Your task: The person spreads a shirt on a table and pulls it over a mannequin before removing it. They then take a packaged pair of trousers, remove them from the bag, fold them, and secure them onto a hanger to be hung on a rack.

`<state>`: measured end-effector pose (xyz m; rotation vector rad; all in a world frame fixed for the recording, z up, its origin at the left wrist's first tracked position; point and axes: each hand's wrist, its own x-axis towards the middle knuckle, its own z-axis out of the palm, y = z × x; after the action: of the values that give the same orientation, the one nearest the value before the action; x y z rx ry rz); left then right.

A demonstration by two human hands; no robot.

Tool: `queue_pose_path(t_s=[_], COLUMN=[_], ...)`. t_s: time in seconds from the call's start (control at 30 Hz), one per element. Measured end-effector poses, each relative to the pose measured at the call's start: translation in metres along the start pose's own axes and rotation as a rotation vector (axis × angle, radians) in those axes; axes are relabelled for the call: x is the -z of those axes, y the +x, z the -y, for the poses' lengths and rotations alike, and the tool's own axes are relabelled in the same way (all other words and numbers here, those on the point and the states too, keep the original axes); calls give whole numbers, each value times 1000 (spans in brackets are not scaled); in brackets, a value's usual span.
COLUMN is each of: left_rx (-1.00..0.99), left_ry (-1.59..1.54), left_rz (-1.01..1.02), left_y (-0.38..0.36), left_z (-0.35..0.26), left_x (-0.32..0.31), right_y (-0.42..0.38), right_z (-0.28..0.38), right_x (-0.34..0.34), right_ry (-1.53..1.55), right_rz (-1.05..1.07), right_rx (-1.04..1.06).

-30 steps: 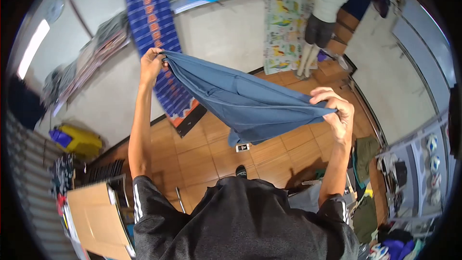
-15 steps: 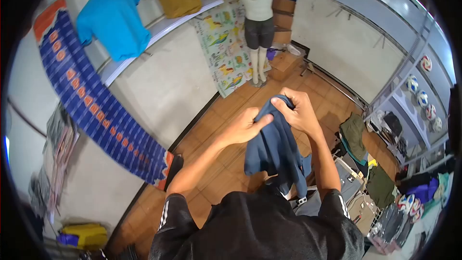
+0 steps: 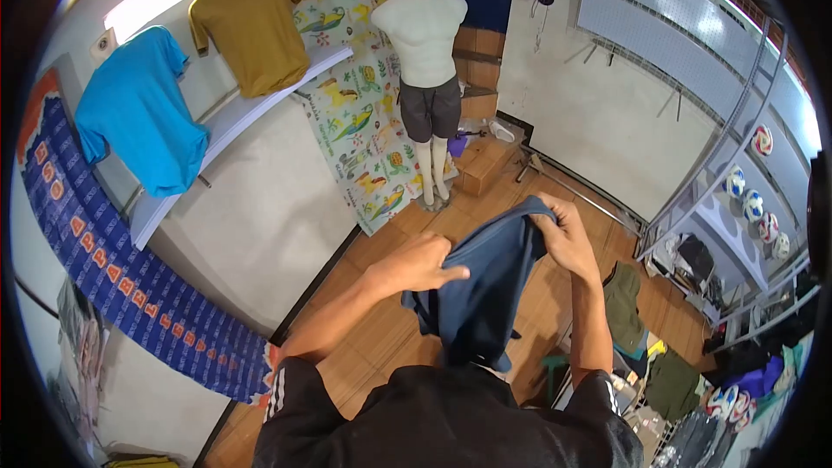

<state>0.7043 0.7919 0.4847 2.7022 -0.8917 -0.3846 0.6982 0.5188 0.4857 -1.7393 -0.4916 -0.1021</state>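
A dark blue-grey garment (image 3: 490,282) hangs in front of my chest, stretched between my two hands. My left hand (image 3: 418,263) pinches its upper left edge, with the thumb pointing to the right. At the upper right corner, my right hand (image 3: 563,232) has its fingers wrapped round the cloth. The lower part of the garment drapes down towards my black shirt (image 3: 451,416).
Ahead stands a white mannequin (image 3: 420,35) in dark shorts. A blue shirt (image 3: 143,113) and a mustard shirt (image 3: 251,30) hang at the left above a banner (image 3: 121,260). Balls (image 3: 752,205) fill a right rack; green clothes (image 3: 674,386) lie lower right.
My hands have moved apart, and the garment is now spread wider between them. The view has shifted, so the mannequin and the wall shirts appear lower and further left.
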Motion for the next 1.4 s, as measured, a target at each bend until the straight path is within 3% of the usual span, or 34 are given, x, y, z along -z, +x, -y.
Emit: queue_pose_path(t_s=[0.07, 0.1, 0.2, 0.23, 0.33, 0.37, 0.4, 0.47, 0.5, 0.6, 0.7, 0.8, 0.83, 0.9, 0.93, 0.97, 1.07, 1.1, 1.13, 1.2, 1.23, 1.27, 1.37, 1.4], left_rx=[-111, -180, -345, -330, -292, -375, -213, 93, 75, -164, -113, -337, -187, -267, -302, -18, -88, 32, -101, -364, -398, -337, -244, -222], left_ry=[-140, -290, -602, -596, -644, -499, -312, 66, 92, -77, -288, -617, -634, -308, -140, 123, -72, -84, -219, -490, -572, -604, -632, -462], left_rz=[-203, -316, -505, -501, -269, -306, -214, -29, -80, -491, -489, -374, -345, -129, -22, 137, -150, -281, -317, -397, -349, -322, -243, -215], left_y=[35, 50, 92, 105, 132, 141, 155, 185, 195, 230, 253, 305, 306, 334, 347, 363, 390, 381, 393, 418, 424, 430, 449, 455], left_z=[26, 39, 61, 63, 67, 74, 85, 109, 121, 170, 184, 234, 227, 256, 268, 278, 320, 313, 328, 358, 364, 369, 388, 397], left_x=[-1, 9, 40, 45, 77, 86, 93, 107, 116, 141, 187, 198, 205, 215, 224, 235, 264, 283, 286, 296, 298, 299, 300, 305], right_y=[29, 45, 93, 107, 153, 173, 192, 221, 235, 285, 346, 402, 423, 462, 477, 488, 525, 537, 549, 575, 586, 597, 628, 641], right_z=[3, -8, -26, -41, -58, -65, -72, -49, -45, -56, -94, -117, -118, -115, -114, -115, -140, -154, -169, -186, -186, -198, -170, -170], right_x=[4, 0, 35, 38, 56, 62, 68, 65, 65, 73, 81, 94, 99, 105, 103, 99, 103, 102, 101, 98, 96, 100, 99, 103], right_ry=[-62, -76, -809, -873, -351, -214, -79, -98, -227, -606, -786, -258, -101, 216, 95, -25, -464, -535, -605, -587, -578, -517, -43, -35], right_rz=[65, 2, 556, 523, 296, 243, 186, 139, 216, 406, 525, 187, 159, 104, 131, 156, 385, 426, 467, 402, 356, 149, 78, 76], right_rx=[27, 163, -92, -127, 28, 27, 25, 102, 73, 37, -83, -98, -148, -239, -172, -109, 112, 102, 95, -82, -161, -291, -260, -269])
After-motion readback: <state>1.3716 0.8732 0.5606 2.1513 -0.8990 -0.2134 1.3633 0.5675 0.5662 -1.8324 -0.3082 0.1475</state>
